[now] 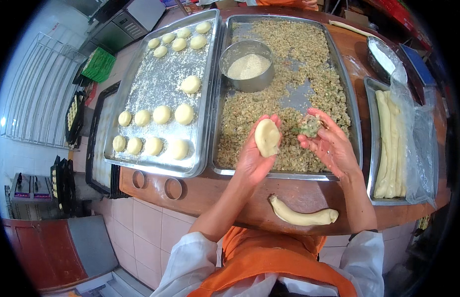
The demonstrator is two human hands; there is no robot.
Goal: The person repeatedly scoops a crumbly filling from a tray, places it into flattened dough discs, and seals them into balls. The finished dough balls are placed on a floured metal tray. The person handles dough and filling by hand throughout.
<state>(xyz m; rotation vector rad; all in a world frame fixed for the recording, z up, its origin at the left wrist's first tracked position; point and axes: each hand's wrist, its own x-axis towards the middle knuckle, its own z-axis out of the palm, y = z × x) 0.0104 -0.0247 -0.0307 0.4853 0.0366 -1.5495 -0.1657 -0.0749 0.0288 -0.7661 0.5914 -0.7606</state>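
A flattened oval of pale dough (267,137) lies on the upturned palm of my left hand (254,157). Beside it, my right hand (332,144) holds a clump of crumbly filling (310,126) in its fingers, apart from the dough. Both hands are above a metal tray (230,172) spread with the same crumbly mixture (248,126). A round metal container (251,84) of pale crumbs stands in that tray. To the left, a floured metal tray (152,89) carries several round dough pieces (184,114). A short dough roll (304,216) lies on the wooden table near me.
Two metal rings (173,188) lie at the table's front left edge. On the right, a tray (371,163) holds long dough strips (386,144) partly under clear plastic (419,148). Behind it stands a bowl of white powder (380,55). Another person's hand (309,3) shows at the far edge.
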